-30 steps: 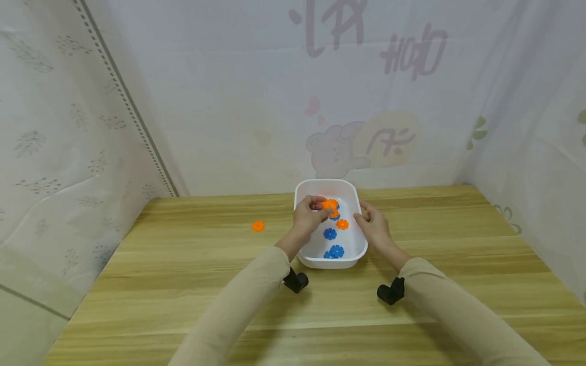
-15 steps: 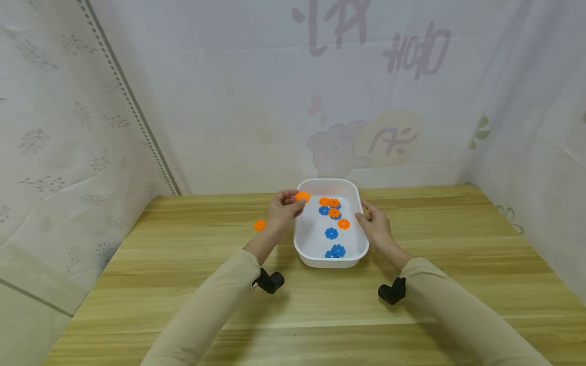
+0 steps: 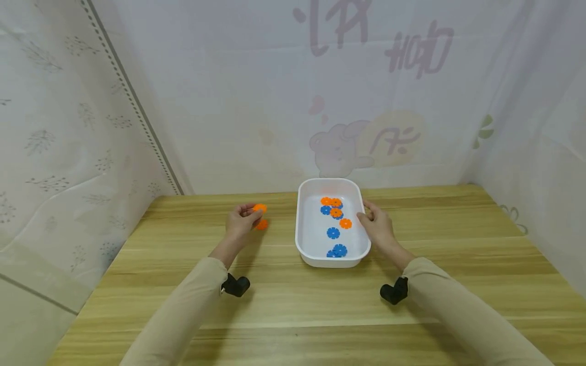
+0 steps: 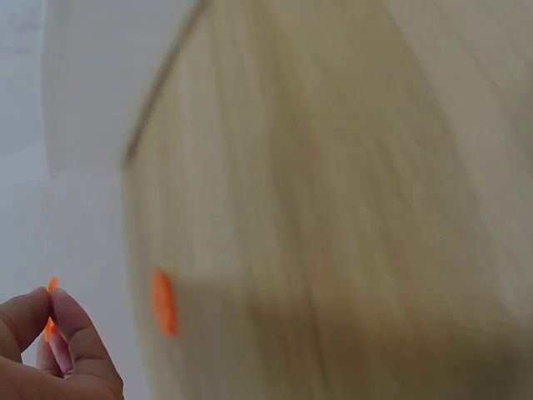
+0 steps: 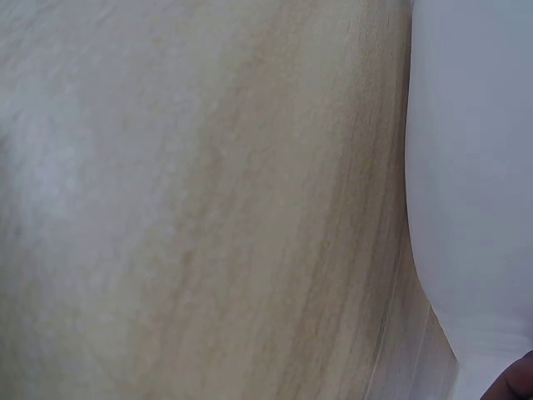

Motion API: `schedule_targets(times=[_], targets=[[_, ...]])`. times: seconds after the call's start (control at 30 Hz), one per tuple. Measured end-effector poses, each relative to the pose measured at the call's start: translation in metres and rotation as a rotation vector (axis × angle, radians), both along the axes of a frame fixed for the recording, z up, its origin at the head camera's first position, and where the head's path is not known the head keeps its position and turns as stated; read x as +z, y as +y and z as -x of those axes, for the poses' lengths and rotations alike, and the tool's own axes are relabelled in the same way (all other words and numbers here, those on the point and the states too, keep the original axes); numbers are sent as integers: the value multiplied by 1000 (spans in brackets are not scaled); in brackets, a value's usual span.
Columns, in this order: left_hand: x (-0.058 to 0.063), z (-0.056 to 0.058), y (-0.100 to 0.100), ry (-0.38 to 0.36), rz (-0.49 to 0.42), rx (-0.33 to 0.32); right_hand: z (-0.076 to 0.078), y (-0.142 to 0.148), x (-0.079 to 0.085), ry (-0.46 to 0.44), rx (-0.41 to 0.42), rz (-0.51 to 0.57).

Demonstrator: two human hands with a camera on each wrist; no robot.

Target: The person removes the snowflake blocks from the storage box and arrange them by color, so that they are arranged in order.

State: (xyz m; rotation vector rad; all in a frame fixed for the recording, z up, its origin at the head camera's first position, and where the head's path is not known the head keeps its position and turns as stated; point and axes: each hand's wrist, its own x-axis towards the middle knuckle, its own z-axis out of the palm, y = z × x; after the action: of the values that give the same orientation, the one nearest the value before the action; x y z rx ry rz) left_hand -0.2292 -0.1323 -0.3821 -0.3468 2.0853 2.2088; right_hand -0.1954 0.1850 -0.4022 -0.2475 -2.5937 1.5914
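Note:
My left hand (image 3: 240,222) pinches an orange notched plastic disc (image 3: 260,208) between thumb and fingers, above the table to the left of the white tray (image 3: 298,223). A second orange disc (image 3: 262,224) lies on the wood just below it; the left wrist view shows this lying disc (image 4: 164,302) apart from the held one. At the tray's right side, my right hand (image 3: 377,223) grips the rim, thumb on the inner side. Inside the tray are several blue discs (image 3: 333,233) and several orange discs (image 3: 345,223), some overlapping.
The wooden table (image 3: 293,310) ends at a pale printed cloth (image 3: 229,127) behind the tray. More cloth hangs at the left and right. A black wrist camera (image 3: 236,285) sits on the left wrist and another camera (image 3: 394,291) on the right.
My left hand has lifted an orange disc out of the tray and carried it left, over the disc on the table. The right hand keeps its place on the rim.

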Motion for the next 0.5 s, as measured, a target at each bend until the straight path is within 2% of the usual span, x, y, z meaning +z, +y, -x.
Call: schedule_targets(times=[0.23, 0.5], targets=[[-12, -2, -22, -43, 122, 28, 1, 1, 0, -4, 2, -10], [-23, -2, -33, -35, 252, 71, 0, 1, 0, 3, 18, -10]])
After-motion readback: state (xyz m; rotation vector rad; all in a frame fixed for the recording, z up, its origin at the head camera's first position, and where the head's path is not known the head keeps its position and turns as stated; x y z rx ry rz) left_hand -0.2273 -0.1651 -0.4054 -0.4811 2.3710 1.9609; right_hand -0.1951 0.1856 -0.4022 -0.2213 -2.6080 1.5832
